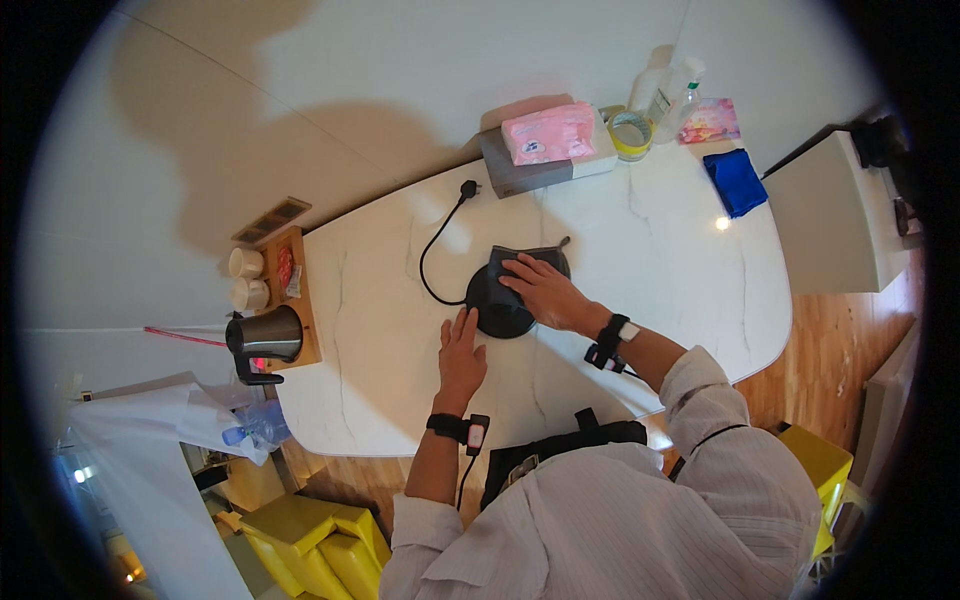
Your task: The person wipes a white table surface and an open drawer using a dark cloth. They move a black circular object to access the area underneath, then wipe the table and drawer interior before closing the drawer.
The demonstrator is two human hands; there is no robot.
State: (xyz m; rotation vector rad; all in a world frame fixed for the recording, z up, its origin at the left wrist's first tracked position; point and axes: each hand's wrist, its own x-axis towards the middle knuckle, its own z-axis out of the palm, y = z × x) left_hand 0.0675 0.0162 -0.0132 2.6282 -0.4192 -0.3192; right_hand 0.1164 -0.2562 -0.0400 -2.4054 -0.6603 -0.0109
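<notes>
A round black kettle base lies on the white marbled table, its black cord curving up to a plug. My right hand presses flat on a dark grey cloth that covers the upper right of the base; a small loop sticks out at the cloth's corner. Fingers extended, my left hand rests at the lower left rim of the base and grasps nothing. A dark metal kettle stands apart from its base at the table's left end.
A wooden tray by the kettle bears two white cups and small packets. Along the wall are a pink tissue pack on a grey-white box, tape rolls and clear bottles. A folded blue cloth lies at right.
</notes>
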